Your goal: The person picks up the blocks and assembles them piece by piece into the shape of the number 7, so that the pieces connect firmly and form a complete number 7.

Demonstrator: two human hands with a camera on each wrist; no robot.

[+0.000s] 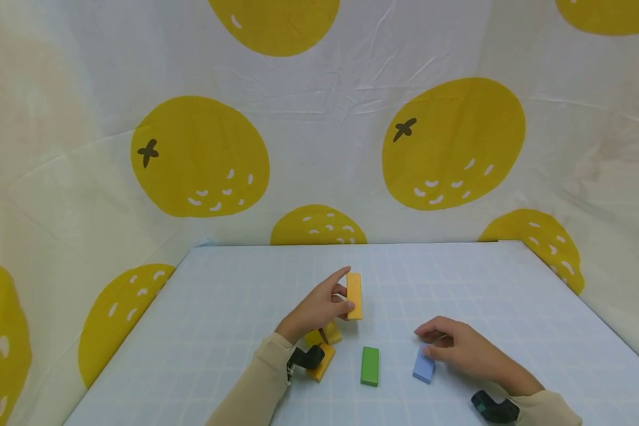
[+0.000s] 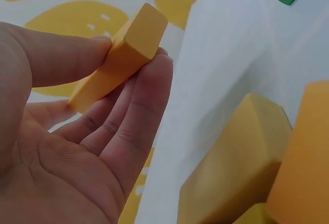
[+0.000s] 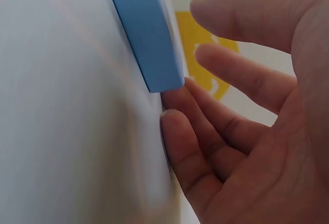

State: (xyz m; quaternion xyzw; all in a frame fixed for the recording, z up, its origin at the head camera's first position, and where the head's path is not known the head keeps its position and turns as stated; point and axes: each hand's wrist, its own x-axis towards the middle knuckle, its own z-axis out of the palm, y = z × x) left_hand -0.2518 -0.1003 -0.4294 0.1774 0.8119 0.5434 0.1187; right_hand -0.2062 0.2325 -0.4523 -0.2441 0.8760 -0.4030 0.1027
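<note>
My left hand (image 1: 316,306) pinches an orange-yellow rectangular block (image 1: 354,296) between thumb and fingers, holding it lengthwise with the index finger stretched past it. In the left wrist view the thumb presses one face of that block (image 2: 110,67) and fingers lie behind it. At the right, a blue block (image 1: 423,368) lies flat on the table. Over its far end hovers my right hand (image 1: 463,349), its fingers loosely bent and apart. The right wrist view shows the blue block (image 3: 149,34) beside the fingertips, with nothing gripped between thumb and fingers.
A green block (image 1: 370,367) lies between the hands. Under the left wrist sit a yellow block (image 1: 332,333), a second yellow block (image 1: 313,338) and an orange block (image 1: 325,362), close together. Behind the pale checked table (image 1: 245,278) hangs a fruit-print cloth (image 1: 325,148).
</note>
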